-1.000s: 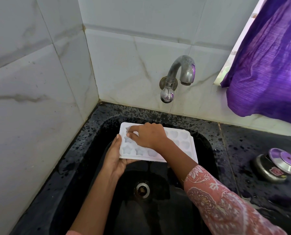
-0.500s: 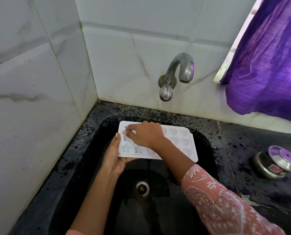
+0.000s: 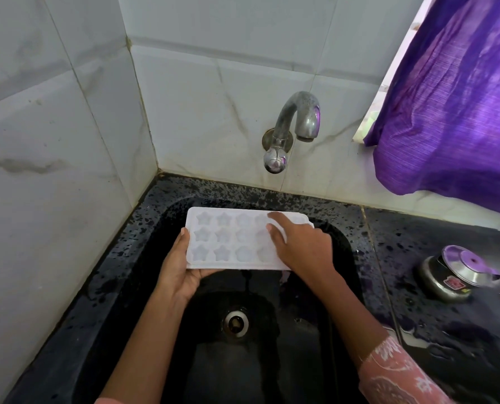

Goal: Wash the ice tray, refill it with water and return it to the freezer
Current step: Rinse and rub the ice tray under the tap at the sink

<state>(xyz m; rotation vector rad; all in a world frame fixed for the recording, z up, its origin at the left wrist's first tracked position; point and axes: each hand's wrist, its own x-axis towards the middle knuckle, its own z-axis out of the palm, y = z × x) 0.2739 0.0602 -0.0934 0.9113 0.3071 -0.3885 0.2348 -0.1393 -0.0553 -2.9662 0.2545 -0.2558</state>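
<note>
Your left hand point(image 3: 179, 269) grips the tray point(image 3: 228, 238) over the sink point(image 3: 295, 360); your right hand point(image 3: 304, 248) rests flat on it.

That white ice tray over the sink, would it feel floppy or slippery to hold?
Probably light: the left hand grips one end of the ice tray and it lies level. Likely fairly stiff: no sag shows, though the right hand also rests on it. Perhaps slippery, as the counter looks wet.

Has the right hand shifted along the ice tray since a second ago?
Yes. The right hand slid rightward across the ice tray: earlier it lay directly above the drain; now it sits to the right of it.
</note>
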